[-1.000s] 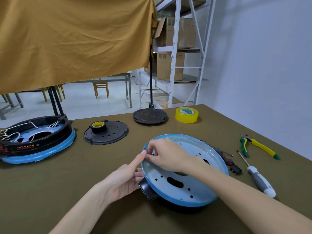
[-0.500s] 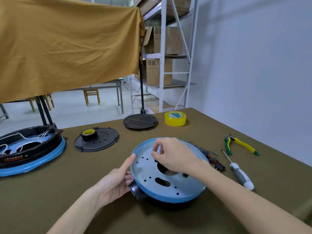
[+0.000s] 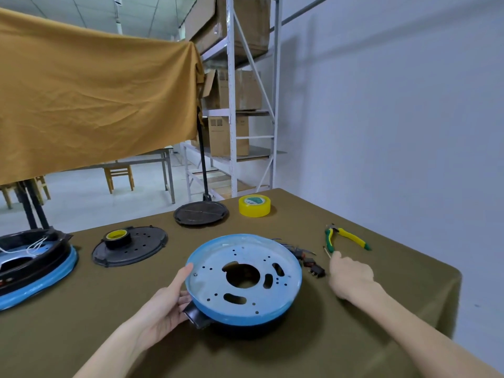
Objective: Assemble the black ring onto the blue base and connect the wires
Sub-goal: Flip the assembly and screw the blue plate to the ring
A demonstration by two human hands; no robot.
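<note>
Two hands are at work on the olive-cloth table (image 3: 381, 309), and the thing to watch is what lies off to the right of the round pale-blue metal base (image 3: 244, 279). That base sits upside down in the middle, its perforated plate facing up, over a black plastic ring (image 3: 197, 316) whose stubby handle juts out at the near left.

The left hand (image 3: 166, 304) steadies this stack: thumb up along the blue rim, fingers tucked beneath beside the handle, a loose grip.

The right hand (image 3: 350, 276) is out to the right of the base, knuckles toward me, fingers curled down over the spot where a screwdriver lies. Only the thin metal tip (image 3: 326, 251) shows beyond the hand, so I cannot tell whether it has hold of the tool yet.

Just left of that hand, touching the base's right edge, lies a tangle of dark wires with small black connectors (image 3: 311, 261). Green-and-yellow-handled pliers (image 3: 346, 238) lie further back on the right.

My guess is the next move is a tool pickup, and the right hand is plainly the nearer one.
</note>
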